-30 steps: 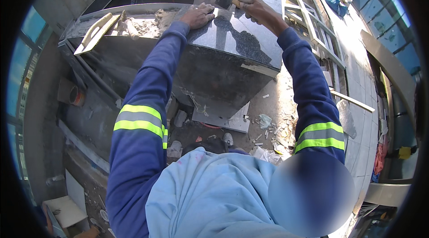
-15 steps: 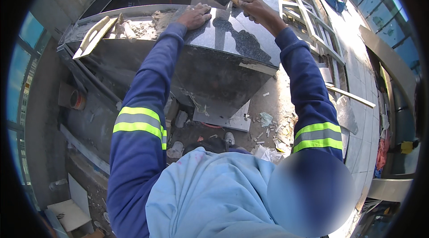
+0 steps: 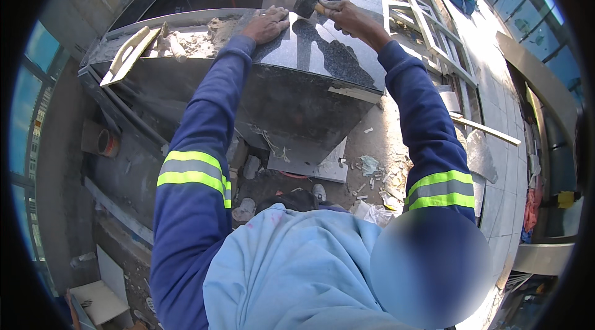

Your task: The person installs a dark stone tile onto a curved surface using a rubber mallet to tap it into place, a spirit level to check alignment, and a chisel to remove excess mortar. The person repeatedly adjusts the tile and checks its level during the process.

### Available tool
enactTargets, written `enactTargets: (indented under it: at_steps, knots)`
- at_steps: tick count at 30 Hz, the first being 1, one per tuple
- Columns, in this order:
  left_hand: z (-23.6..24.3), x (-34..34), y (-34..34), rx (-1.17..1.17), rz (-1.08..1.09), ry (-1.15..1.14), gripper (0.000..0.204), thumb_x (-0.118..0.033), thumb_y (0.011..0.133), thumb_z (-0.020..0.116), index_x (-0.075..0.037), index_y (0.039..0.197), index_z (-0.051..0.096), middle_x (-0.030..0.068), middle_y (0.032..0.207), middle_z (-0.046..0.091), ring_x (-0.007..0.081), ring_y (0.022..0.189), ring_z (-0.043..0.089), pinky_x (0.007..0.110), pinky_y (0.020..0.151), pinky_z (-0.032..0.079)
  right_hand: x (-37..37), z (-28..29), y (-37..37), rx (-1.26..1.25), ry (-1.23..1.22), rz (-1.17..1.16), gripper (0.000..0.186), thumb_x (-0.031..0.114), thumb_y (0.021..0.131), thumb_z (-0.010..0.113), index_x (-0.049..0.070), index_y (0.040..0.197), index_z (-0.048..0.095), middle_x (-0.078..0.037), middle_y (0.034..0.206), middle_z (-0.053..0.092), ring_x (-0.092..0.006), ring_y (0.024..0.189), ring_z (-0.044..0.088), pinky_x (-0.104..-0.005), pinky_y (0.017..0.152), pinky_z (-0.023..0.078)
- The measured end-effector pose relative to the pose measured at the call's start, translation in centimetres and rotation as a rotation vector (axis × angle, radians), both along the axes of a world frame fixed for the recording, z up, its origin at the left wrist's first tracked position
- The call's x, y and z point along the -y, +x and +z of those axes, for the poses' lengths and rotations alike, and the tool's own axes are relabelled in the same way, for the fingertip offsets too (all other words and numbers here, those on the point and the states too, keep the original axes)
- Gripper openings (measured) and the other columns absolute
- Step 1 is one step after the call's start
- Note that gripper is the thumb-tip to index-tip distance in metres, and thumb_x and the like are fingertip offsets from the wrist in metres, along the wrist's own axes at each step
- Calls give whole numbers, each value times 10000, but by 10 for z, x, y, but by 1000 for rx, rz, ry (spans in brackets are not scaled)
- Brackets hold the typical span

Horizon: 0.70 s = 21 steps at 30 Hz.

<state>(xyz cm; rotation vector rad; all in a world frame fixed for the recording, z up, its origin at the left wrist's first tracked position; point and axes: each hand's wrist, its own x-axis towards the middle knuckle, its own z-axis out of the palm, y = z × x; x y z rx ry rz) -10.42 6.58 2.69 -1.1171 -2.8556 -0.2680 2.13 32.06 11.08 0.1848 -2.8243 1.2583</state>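
Observation:
My right hand [image 3: 351,19] is closed round the short wooden handle of a mallet with a dark, blocky head [image 3: 306,1]. The mallet head is at the slab's far side, just right of my left hand; I cannot tell whether it touches the stone. Fingers stretched out, my left hand [image 3: 268,25] lies flat on the left end of a dark speckled stone slab [image 3: 287,56]. Shadows of the mallet and right hand fall across the slab. Grey mortar [image 3: 224,30] lies left of that hand, with a trowel [image 3: 176,46] resting in it.
A flat float [image 3: 131,56] with a handle lies on the ledge's left end. Right of the slab is a pale slatted frame [image 3: 427,29]. A thin strip of wood [image 3: 486,130] sticks out below it. Rubble and plastic scraps [image 3: 372,169] litter the floor. A bucket [image 3: 108,143] stands at left.
The mallet has come down and slightly left, toward my left hand, with my right hand following. My left hand stays flat on the slab.

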Motion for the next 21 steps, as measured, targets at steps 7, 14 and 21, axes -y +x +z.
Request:
enactTargets:
  at_steps: [7, 14, 21]
  knots:
    - [-4, 0, 12, -66, 40, -115, 698, -542, 1103, 330, -128, 1663, 308, 95, 1751, 251, 295, 1633, 159, 604, 1301, 124, 0, -2, 16, -94, -18, -49, 492, 404, 1108, 545, 220, 1564, 536, 36, 667, 490, -66, 533, 438, -264, 452, 375]
    - [-6, -7, 11, -24, 97, -48, 729, -564, 1091, 324, -128, 1674, 285, 88, 1757, 235, 284, 1634, 157, 580, 1310, 97, -12, -18, 30, -109, 195, 4, 485, 323, 1091, 540, 163, 1548, 539, -193, 1154, 750, -308, 974, 727, -393, 881, 557]
    - [-7, -7, 8, -34, 106, -21, 755, -600, 1076, 322, -136, 1670, 301, 73, 1759, 230, 267, 1634, 154, 568, 1314, 104, -23, -40, 19, -256, 144, 52, 472, 273, 1091, 543, 142, 1544, 542, -173, 1012, 709, -264, 824, 668, -381, 772, 509]
